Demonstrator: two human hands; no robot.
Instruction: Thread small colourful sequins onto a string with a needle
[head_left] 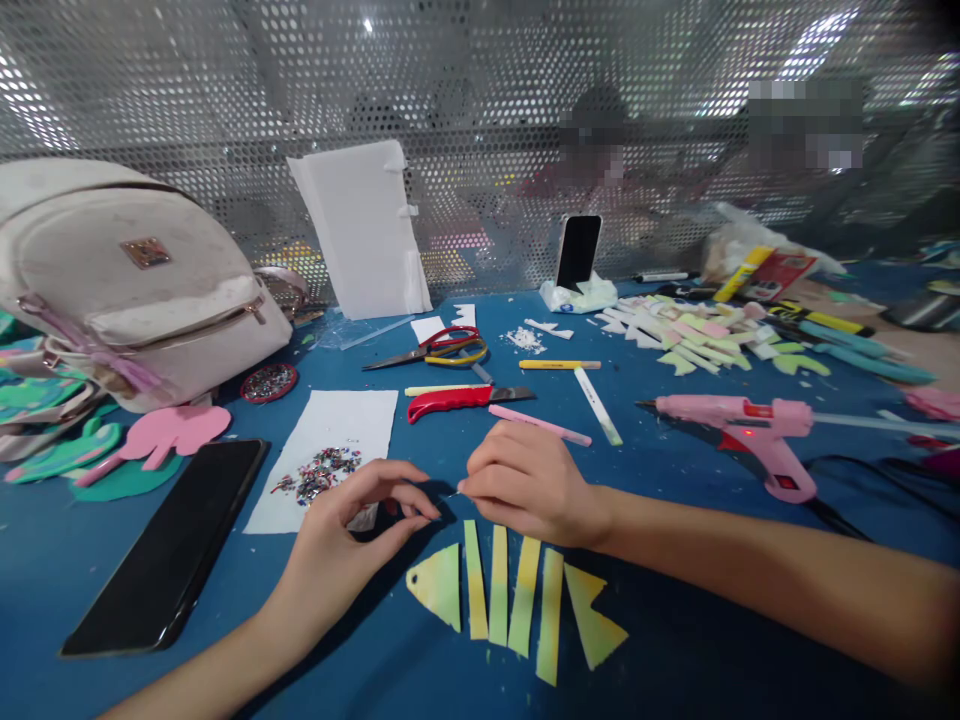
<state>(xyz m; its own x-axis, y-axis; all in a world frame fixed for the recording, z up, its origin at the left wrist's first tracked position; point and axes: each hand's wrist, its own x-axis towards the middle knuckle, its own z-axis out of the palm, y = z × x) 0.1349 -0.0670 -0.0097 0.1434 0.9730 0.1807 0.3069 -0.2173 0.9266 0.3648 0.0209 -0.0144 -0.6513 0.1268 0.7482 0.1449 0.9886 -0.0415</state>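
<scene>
My left hand (352,525) is raised at the edge of a white paper sheet (367,415), thumb and fingers curved and apart with nothing between them. Small shiny, multicoloured gems or sequins (319,475) lie heaped on that sheet. Facing it, my right hand (529,485) is closed in a pinch; a thin, tiny bit shows at its fingertips, too small to name. Just below both hands lies a yellow-green fish cut into pieces: a head (441,590) with a dark eye, several separate strips (498,590) and a notched tail (594,615). My right hand is just above the strips' upper ends.
A pink glue gun (739,420) with its cord lies at right. Beyond my hands are a red-handled knife (450,402), scissors (442,347), markers (596,405) and a pile of cut scraps (697,335). A black phone (169,545) and a backpack (127,280) occupy the left.
</scene>
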